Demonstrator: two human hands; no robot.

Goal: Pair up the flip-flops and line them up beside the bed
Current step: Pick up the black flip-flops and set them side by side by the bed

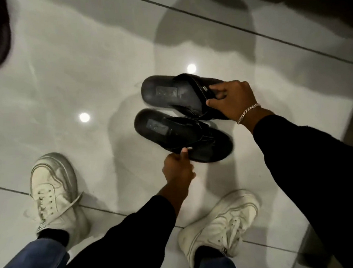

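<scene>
Your left hand [177, 168] pinches the edge of the nearer black rubber flip-flop [182, 134]; your right hand [231, 99] grips the strap of the farther black flip-flop [181, 95], just beyond the nearer one. Both hang soles-down over the glossy grey tiled floor [62, 90]. The left pinch looks thin: a tilt could let that flip-flop slip and land askew.

Two black flip-flops, far one [174, 93] & near one [171, 132], each w/ a grey worn patch at the heel, on glossy pale grey floor tiles [61, 83] w/ dark grout lines; white sneakers [53, 192], blue jeans [31, 265], black sleeves [313, 165], silver bracelet [248, 113].
</scene>
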